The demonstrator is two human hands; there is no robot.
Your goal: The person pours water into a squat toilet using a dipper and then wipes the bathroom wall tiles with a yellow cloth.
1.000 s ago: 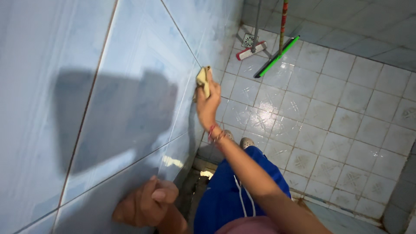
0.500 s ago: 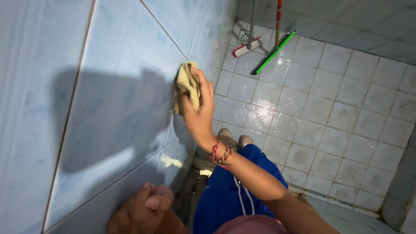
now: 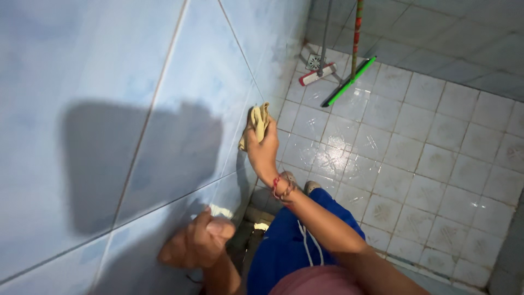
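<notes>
While the person is standing close against the light-blue tiled wall (image 3: 180, 98), the right hand (image 3: 263, 150) is pressing a crumpled yellowish cloth (image 3: 257, 121) flat against a tile, just left of a diagonal grout line. The right fingers are wrapping around the cloth, holding it bunched against the wall; a red thread bracelet (image 3: 281, 188) is sitting on that wrist. The left hand (image 3: 197, 245) is resting lower down on the same wall, fingers curled loosely inward with nothing visible in them; whether the palm is touching the tile, cannot tell. A dark shadow is lying on the wall between and to the left of the two hands.

The person is wearing blue shorts (image 3: 295, 246) with a white drawstring; toes are showing just past the shorts on the floor. The white tiled floor (image 3: 436, 142) is looking wet and glossy. Well apart from the hands, in the far corner, a green-edged squeegee (image 3: 349, 81) and a white-and-red brush head (image 3: 317, 74) are lying on the floor, their handles rising out of view. A small square drain (image 3: 314, 61) is sitting beside them.
</notes>
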